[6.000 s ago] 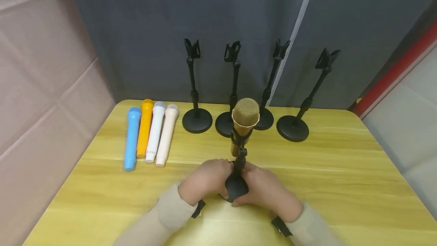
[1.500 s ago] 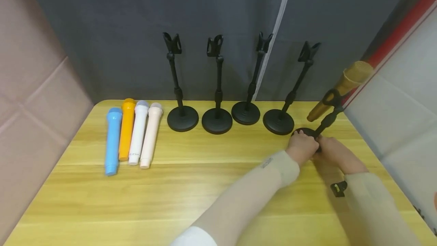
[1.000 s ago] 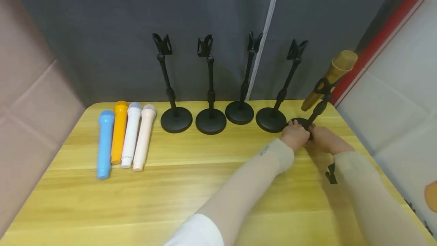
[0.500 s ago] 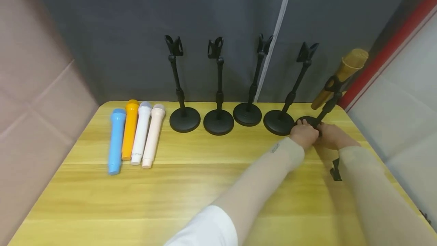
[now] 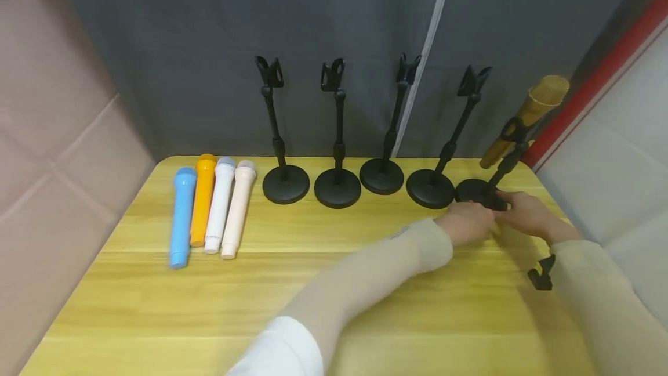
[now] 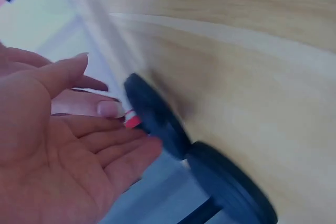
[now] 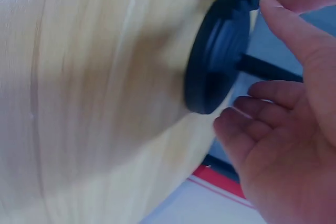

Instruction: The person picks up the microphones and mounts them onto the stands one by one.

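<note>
A gold microphone sits tilted in the clip of a black stand at the table's back right corner. Just in front of its round base is my left hand; the left wrist view shows that palm with fingers extended close to the base. To the right of it, my right hand is beside the base's near edge. In the right wrist view its fingers are loosely bent around air, and a gap separates them from the base.
Several black stands with vacant clips line the back edge, including one right beside the gold microphone's stand. Blue, orange, white and pale pink microphones lie at left. A white wall with a red strip borders the right side.
The gold microphone and its stand went from the table's middle to the back right, at the end of the row. Within the last half second both hands have drawn back from the base.
</note>
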Tool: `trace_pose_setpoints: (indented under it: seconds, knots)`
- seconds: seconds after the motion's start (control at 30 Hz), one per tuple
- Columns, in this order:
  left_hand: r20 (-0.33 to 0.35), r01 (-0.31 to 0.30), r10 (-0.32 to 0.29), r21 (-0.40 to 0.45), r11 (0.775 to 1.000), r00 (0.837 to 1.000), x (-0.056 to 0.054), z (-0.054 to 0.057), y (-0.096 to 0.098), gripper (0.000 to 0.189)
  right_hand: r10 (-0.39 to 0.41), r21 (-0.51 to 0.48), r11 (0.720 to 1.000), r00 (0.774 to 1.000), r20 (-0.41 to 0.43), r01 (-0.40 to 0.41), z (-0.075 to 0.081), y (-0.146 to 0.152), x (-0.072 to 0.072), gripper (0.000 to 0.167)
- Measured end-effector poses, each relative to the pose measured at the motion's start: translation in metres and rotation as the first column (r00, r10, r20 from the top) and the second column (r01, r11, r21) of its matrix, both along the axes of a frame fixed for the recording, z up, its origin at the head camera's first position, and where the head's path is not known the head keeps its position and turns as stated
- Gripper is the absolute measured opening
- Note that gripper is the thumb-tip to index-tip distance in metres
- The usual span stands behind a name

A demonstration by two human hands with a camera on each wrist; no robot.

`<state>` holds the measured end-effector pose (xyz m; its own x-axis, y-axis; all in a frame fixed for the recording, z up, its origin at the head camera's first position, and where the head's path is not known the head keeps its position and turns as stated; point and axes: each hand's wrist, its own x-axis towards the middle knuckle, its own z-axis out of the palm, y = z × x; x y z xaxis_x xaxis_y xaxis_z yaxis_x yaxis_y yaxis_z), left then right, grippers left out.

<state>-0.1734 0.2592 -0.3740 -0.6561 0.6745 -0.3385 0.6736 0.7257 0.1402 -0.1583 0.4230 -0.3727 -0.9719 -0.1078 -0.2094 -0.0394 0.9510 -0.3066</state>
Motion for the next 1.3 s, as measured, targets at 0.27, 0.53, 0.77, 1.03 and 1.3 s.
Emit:
trace_pose_setpoints:
  seconds: [0.27,0.53,0.77,1.03,1.3]
  knots:
    - [-0.08,0.099,-0.1,-0.013,0.995,0.992,0.03,0.024,-0.056,0.02,-0.003,-0.045,0.999,1.0,-0.025,0.002,0.01,-0.02,0.01,0.073]
    - [-0.19,0.173,-0.155,0.085,0.981,0.969,0.061,0.064,-0.127,0.023,-0.113,-0.204,0.974,0.992,-0.053,0.1,0.024,-0.041,0.03,0.075]
    - [-0.302,0.184,-0.102,0.259,0.948,0.948,0.076,0.075,-0.214,0.03,-0.138,-0.27,0.957,0.983,-0.12,0.101,0.037,-0.068,0.032,0.077]
    - [-0.215,-0.048,0.151,0.419,0.907,0.965,0.076,0.065,-0.297,0.047,-0.196,-0.329,0.935,0.965,-0.175,0.131,0.039,-0.08,0.028,0.084]
    - [-0.211,-0.306,0.465,0.516,0.8,0.86,0.075,0.058,-0.382,0.054,-0.233,-0.35,0.925,0.949,-0.213,0.148,0.033,-0.083,0.019,0.089]
